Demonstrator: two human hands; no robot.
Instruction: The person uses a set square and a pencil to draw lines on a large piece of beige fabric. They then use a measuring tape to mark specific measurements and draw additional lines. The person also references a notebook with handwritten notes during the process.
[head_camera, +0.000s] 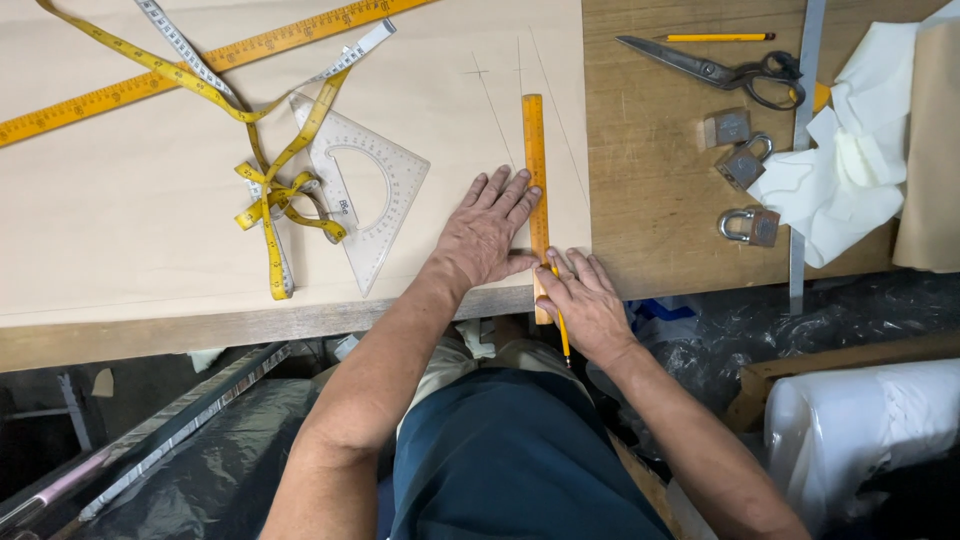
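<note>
Wooden ruler (535, 180) lies pinned under the flat, spread left hand (487, 232) while the right hand (585, 305) pinches a pencil (560, 318) (slackened pressure could skew the line).

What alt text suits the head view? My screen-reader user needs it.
A left hand presses a yellow ruler flat on tan paper while the right hand holds a pencil against its edge. A tape measure, clear protractor triangle, scissors and padlocks lie nearby.

Orange ruler (534, 160) and yellow pencil (561, 320) on paper
</note>
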